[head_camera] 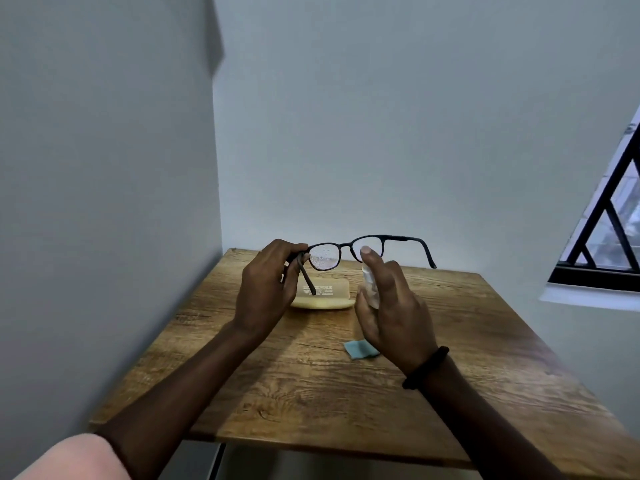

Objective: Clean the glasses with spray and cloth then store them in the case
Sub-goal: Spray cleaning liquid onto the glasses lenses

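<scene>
– Left hand (266, 285) pinches the glasses (346, 244) at the hinge on its own side, thumb and fingers curled round the frame corner. It holds them in the air above the far half of the table (311, 393).
– And the other one?
– Right hand (391, 306) is wrapped round a small pale spray bottle (370, 289), forefinger on top of it, just in front of the lens on that side. Most of the bottle is buried in the palm. I see only a strip of it between thumb and fingers, and I cannot make out the nozzle.
– Anything on the lenses?
– The lens near the left hand carries fine droplets. The other is partly behind the forefinger, so I cannot tell.
– Temples?
– Both are unfolded. One sticks out free to the right. The other hangs down past the left fingers, across the case.
– Where is the case?
– The case (325, 299), beige with white print too blurred to read, lies on the table below the glasses. The left hand covers its left end, and I cannot say whether it is open or closed.
– The cloth?
– It is a blue cloth (360, 348), flat on the wood nearer the person. Its right part is hidden behind the right wrist, which wears a dark band (426, 367). A window (609, 216) with black bars is cut off by the right edge.
</scene>
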A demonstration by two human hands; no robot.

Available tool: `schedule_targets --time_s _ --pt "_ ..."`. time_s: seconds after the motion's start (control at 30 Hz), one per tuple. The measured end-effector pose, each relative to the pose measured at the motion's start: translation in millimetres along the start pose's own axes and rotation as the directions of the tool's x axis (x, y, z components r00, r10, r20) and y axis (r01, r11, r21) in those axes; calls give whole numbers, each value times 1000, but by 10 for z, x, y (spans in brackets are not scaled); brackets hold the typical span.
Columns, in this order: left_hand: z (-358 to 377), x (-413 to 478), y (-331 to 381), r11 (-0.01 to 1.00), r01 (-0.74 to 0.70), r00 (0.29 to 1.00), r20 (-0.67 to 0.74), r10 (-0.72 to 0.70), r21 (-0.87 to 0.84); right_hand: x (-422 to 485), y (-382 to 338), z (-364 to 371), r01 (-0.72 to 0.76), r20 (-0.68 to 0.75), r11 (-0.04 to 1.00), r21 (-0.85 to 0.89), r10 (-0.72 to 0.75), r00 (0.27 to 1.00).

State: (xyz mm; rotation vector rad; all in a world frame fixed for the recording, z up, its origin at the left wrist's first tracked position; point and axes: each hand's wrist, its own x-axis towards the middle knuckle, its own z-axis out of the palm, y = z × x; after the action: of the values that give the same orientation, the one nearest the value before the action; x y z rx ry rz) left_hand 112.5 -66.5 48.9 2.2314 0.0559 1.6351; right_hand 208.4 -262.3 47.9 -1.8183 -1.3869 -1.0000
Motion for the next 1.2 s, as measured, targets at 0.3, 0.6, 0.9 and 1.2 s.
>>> schedule_targets --time_s 0.3,0.6,0.9,1.2 --pt "-52 -15 5 1000 6 1000 29 -6 11 52 -148 -4 -30 100 991 -130 43 994" --pt "-95 -30 44 1000 -10 998 55 9 17 59 -162 -64 37 33 980 -193 -31 999" --pt "-164 -13 95 998 -41 997 73 38 42 23 -174 -186 -35 -5 985 -169 34 999" --pt "-150 20 147 998 -53 995 79 52 17 -106 40 -305 -145 -20 971 -191 144 989"
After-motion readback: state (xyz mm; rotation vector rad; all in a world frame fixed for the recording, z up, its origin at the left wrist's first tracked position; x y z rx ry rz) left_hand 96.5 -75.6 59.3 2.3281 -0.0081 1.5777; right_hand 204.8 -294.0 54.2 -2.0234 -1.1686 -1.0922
